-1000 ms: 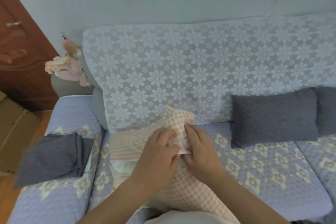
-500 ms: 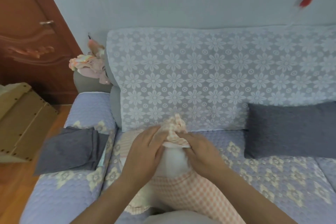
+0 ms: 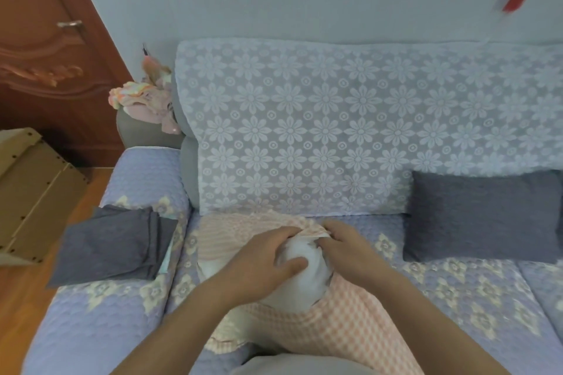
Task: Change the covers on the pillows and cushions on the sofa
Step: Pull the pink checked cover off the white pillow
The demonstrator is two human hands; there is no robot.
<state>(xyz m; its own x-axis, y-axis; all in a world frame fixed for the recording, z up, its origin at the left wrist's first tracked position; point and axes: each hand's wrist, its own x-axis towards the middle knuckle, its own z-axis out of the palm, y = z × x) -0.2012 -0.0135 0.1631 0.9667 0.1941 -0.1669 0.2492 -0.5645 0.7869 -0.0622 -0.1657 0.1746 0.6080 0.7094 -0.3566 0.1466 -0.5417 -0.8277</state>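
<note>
Head view: my left hand (image 3: pixel 262 262) grips white pillow insert (image 3: pixel 300 277), thumb pressed on it, mid-seat on sofa (image 3: pixel 441 292). My right hand (image 3: pixel 344 248) pinches bunched edge of pink checked cover (image 3: pixel 344 329) (half peeled). Folded grey covers (image 3: pixel 112 243) on sofa arm, left. Grey cushion (image 3: pixel 481 219) against backrest, right.

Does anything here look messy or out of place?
Only the bundle of pinkish cloth heaped loosely on the sofa's armrest. The bunched checked cover baring the white pillow is just work in progress.
</note>
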